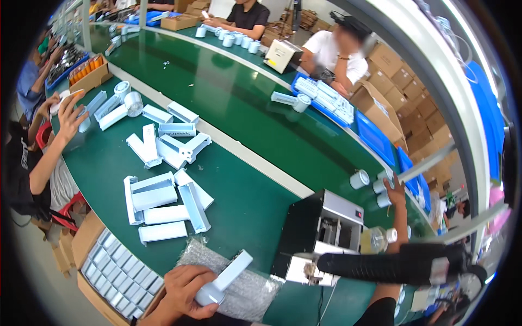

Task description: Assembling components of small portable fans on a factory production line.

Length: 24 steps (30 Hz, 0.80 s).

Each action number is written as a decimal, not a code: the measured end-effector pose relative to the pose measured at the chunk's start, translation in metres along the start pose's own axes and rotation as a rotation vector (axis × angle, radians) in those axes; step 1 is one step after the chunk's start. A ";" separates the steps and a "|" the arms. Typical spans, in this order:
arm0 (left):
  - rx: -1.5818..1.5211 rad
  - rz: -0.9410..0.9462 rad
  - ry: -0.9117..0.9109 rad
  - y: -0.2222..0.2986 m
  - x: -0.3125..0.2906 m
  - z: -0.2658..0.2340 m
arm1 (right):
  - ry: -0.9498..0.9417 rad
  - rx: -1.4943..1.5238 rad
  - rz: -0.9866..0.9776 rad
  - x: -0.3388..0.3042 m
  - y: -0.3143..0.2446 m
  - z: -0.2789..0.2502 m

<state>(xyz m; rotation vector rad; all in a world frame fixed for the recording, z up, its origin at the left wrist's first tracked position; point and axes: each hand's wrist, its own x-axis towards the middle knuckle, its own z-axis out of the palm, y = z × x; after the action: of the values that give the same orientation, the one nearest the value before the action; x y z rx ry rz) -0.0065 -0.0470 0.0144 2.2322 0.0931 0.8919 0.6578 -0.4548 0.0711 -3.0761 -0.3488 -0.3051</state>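
My left hand (189,289) is closed around the round end of a light-blue plastic housing (234,270), whose rectangular handle points up and right over clear bubble wrap (244,299). Stretched out to the far right, my right hand (396,190) has its fingers apart at a group of light-blue round cups (379,186), touching at least one; its fingertips are partly hidden. Another round cup (359,179) stands just left of them. Loose light-blue rectangular shells (155,199) lie in a pile ahead of my left hand.
A black-and-silver machine (321,228) stands between my arms, with a clear bottle (375,240) beside it. A black padded bar (391,264) crosses above my right forearm. An open carton (117,274) of light-blue pieces sits lower left. Co-workers sit around the green table (255,209).
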 end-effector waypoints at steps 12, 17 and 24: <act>-0.171 -0.095 -0.008 0.002 0.017 0.000 | 0.122 0.181 -0.153 -0.323 0.009 -0.215; -0.228 -0.037 -0.056 0.006 0.019 0.010 | 0.044 0.027 0.161 -0.431 0.093 -0.206; -0.223 -0.051 -0.064 0.006 0.011 0.006 | -0.072 -0.025 0.725 -0.509 0.073 -0.134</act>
<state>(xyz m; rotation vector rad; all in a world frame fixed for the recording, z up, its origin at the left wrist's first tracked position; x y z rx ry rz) 0.0049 -0.0517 0.0217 2.0395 0.0198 0.7629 0.1620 -0.6442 0.1015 -2.9761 0.7589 -0.1630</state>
